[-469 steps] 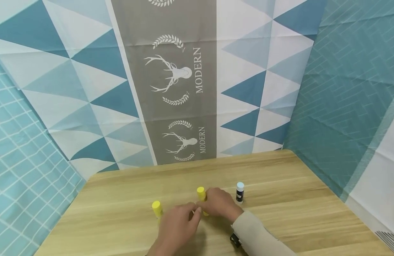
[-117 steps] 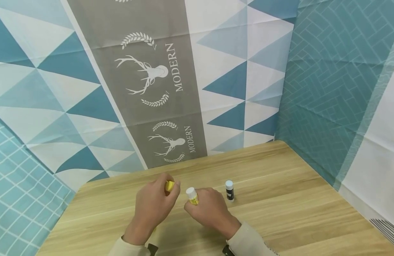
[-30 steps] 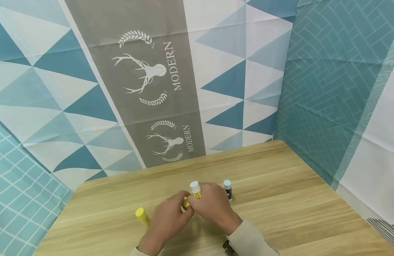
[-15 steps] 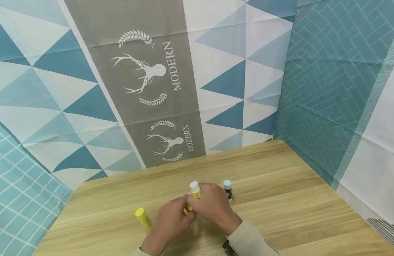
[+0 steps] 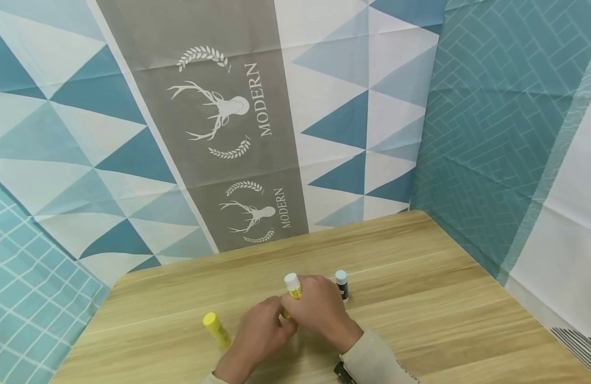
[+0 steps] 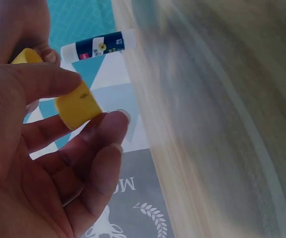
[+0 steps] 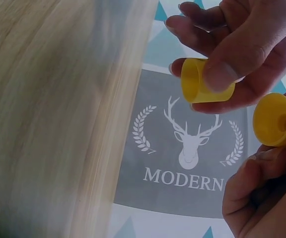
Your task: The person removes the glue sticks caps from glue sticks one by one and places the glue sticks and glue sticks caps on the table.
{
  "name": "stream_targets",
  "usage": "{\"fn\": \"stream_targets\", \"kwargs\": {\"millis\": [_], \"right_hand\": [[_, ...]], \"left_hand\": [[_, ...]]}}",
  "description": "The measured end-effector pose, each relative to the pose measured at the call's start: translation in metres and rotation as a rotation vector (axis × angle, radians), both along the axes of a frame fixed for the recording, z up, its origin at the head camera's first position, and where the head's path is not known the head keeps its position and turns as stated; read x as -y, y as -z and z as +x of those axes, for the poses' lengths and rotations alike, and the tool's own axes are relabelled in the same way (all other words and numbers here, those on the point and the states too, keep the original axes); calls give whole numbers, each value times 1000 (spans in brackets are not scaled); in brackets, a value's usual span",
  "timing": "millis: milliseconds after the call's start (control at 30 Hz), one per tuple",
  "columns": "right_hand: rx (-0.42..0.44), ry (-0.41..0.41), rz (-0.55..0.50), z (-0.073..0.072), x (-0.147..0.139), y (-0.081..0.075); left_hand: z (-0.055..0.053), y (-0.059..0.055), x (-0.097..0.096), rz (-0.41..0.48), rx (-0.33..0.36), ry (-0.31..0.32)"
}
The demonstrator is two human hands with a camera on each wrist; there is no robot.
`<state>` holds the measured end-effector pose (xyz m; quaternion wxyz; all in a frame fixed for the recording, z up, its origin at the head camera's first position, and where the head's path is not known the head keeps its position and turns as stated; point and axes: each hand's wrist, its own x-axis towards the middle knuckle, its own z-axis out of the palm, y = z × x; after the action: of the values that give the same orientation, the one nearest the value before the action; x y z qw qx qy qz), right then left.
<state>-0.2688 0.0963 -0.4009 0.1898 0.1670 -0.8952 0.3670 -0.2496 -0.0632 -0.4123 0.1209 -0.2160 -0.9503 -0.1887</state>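
Note:
My right hand (image 5: 319,304) grips a yellow glue stick (image 5: 294,290), its white end pointing up. In the right wrist view, the hollow yellow lower end of that glue stick (image 7: 268,116) shows below my fingers. My left hand (image 5: 258,330) pinches a short yellow cap (image 6: 77,109) between thumb and fingers, just under and left of the right hand. The cap and the stick's lower end are apart in the right wrist view. A second yellow glue stick (image 5: 216,329) stands on the table, left of my left hand.
Behind my right hand stands a navy glue stick (image 5: 342,288) with white ends, partly hidden in the head view. Everything rests on a wooden table (image 5: 420,320). Patterned cloth (image 5: 295,128) hangs at the table's back and sides.
Earlier, a yellow end was up at my right hand; now a white end is. Since 3.9 s ago, my left hand has brought the cap down and right, close to the right hand.

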Motion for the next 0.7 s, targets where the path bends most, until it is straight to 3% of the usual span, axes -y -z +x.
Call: {"fn": "stream_targets", "kwargs": {"millis": [200, 533, 700], "right_hand": [[0, -13, 8, 1, 2, 1], [0, -7, 20, 1, 3, 2], [3, -2, 24, 1, 3, 1]], "left_hand": [[1, 5, 1, -36, 6, 18], [4, 10, -1, -19, 105, 31], [2, 12, -1, -30, 90, 40]]}}
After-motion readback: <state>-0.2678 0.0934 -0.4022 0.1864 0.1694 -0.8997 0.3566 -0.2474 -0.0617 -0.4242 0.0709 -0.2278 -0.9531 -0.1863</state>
